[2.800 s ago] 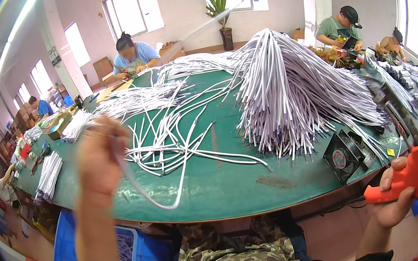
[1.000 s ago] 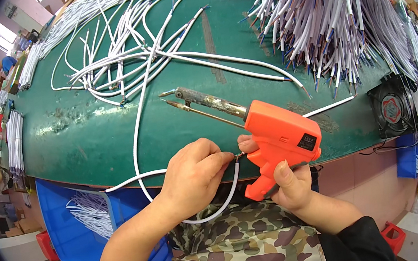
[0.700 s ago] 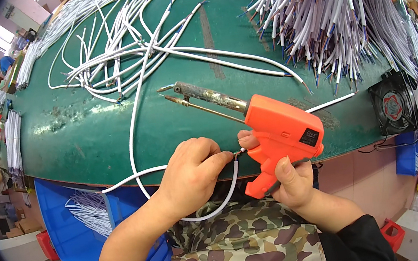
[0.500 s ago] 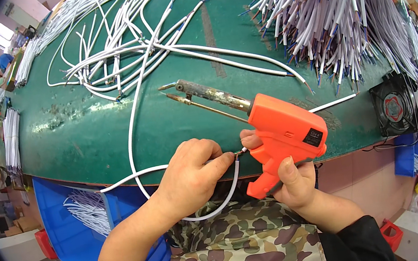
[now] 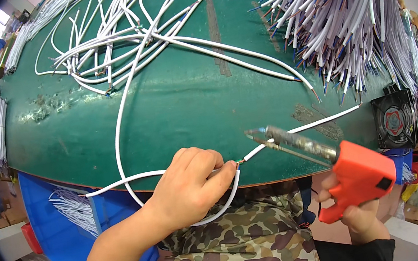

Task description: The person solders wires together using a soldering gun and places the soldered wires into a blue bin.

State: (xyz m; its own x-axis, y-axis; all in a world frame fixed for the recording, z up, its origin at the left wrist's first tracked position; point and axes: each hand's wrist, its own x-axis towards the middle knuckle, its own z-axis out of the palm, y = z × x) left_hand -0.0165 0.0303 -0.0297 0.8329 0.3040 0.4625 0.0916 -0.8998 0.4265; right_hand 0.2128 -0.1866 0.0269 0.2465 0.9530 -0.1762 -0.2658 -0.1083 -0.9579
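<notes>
My left hand [image 5: 192, 183] pinches a joint of bare wire ends at the table's front edge. White cables [image 5: 233, 194] run out from that joint, one looping below the hand and another stretching right across the table. Thin coloured conductors show just past my fingertips. My right hand [image 5: 356, 211] grips an orange soldering gun [image 5: 364, 171] by its handle, off to the right of the joint. Its metal barrel and thin feed tube point up and left, above the right-hand cable and apart from the joint. The tip is slightly blurred.
Loose white cables [image 5: 121, 41] lie tangled on the green table [image 5: 180, 118]. A thick bundle of stripped cables [image 5: 332, 17] hangs over the right rear. A small black fan [image 5: 394, 115] stands at the right edge. A blue bin [image 5: 62, 226] with cables sits below left.
The soldering gun has moved right and down with my right hand, away from the joint. My right fingers have left the cable there. My left hand keeps its pinch.
</notes>
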